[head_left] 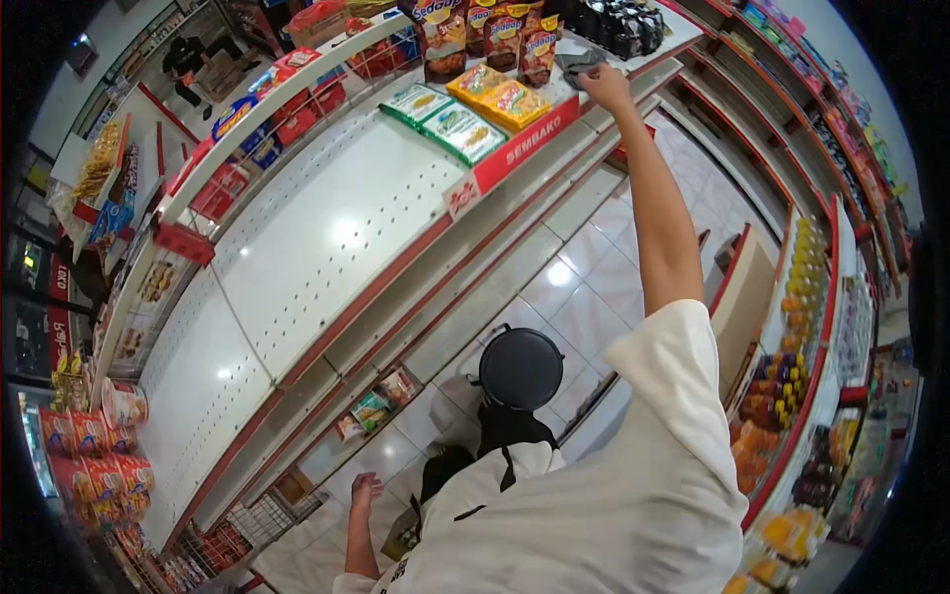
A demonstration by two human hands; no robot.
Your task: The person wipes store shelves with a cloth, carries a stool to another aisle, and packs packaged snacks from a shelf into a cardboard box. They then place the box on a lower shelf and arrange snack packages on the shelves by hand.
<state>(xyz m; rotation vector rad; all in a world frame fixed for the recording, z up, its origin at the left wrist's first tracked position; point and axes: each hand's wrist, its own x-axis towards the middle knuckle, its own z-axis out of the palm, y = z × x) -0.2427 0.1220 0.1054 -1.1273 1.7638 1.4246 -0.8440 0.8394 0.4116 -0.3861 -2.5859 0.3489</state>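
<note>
My right hand (604, 89) reaches out to the far end of the white perforated shelf (336, 228), fingers closed on a grey cloth (579, 63) that lies on the shelf surface. Just left of it stand upright Sedaap pouches (503, 42). Black-wrapped packs (621, 28) are grouped behind the hand. Flat yellow packets (498, 97) and green-and-white packets (445, 123) lie nearer, along the shelf's front. My left hand (366, 490) hangs low by my side, away from the shelf, with its fingers loosely apart and nothing visible in it.
A red "SEMBAKO" label strip (534, 142) runs along the shelf edge. A round black stool (520, 368) stands on the tiled floor beside me. Stocked shelves with bottles (792, 366) curve along the right. Another person (188, 61) is at the far upper left.
</note>
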